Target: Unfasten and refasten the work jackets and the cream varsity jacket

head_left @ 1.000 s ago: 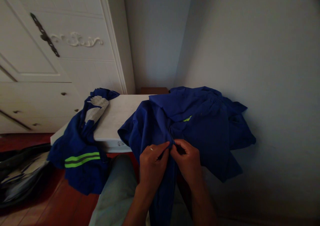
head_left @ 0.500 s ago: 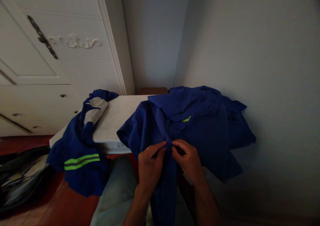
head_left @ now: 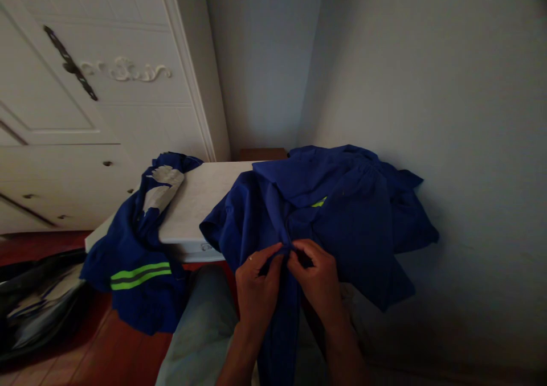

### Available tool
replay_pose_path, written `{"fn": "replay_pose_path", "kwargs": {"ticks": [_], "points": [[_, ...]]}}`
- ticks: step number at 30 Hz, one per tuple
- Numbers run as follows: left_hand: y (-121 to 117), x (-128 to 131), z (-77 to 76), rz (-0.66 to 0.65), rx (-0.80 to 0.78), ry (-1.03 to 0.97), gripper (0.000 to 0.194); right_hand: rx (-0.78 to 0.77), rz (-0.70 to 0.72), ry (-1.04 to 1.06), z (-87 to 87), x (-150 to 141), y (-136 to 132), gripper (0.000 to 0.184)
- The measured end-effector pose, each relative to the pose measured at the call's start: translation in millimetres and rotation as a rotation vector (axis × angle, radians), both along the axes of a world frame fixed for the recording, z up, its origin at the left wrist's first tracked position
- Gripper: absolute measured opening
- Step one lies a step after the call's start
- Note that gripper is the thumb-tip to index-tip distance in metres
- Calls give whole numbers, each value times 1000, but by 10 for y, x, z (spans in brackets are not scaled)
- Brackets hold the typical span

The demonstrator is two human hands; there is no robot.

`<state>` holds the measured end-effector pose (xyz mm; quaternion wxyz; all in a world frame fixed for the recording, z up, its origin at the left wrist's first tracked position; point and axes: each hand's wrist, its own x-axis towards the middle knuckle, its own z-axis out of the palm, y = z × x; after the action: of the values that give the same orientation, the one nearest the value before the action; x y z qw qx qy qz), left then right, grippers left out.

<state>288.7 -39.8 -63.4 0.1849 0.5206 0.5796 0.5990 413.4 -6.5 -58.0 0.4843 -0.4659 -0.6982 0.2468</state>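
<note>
A blue work jacket (head_left: 337, 215) lies heaped on the right half of a white table (head_left: 199, 201) and hangs over its front edge toward my lap. My left hand (head_left: 256, 286) and my right hand (head_left: 314, 280) meet at the jacket's front opening, each pinching one edge of the blue cloth, fingertips almost touching. A thin ring shows on my left hand. What lies between the fingertips is too dark to make out.
A second blue garment (head_left: 141, 249) with yellow-green reflective stripes drapes over the table's left corner. A white cabinet (head_left: 85, 90) with drawers stands at the left, a dark bag (head_left: 34, 312) lies on the red wooden floor. A plain wall runs close on the right.
Both hands have stayed pinched on the jacket's front edges, shifting only slightly with small finger movements. The garments have not moved.
</note>
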Motion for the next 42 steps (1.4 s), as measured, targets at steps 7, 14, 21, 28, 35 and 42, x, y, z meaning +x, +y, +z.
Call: {"fn": "replay_pose_path", "kwargs": {"ticks": [7,14,21,28,35,42], "points": [[7,-21,-21,-25,-43,-60,18,55,60,-2,-29,58,47,14],[-4,-84,6,7,-82,-24,19,5,198,43,27,98,38,8],[-59,-99,36,25,-51,20,17,-16,189,65,29,52,1,7],[-59,-128,53,6,-44,-4,15,-19,243,53,32,92,14,11],[-70,-96,15,9,46,97,17,71,41,31,-16,-60,-29,11],[-75,-74,10,-14,51,61,18,86,-1,43,-36,-66,-12,16]]}}
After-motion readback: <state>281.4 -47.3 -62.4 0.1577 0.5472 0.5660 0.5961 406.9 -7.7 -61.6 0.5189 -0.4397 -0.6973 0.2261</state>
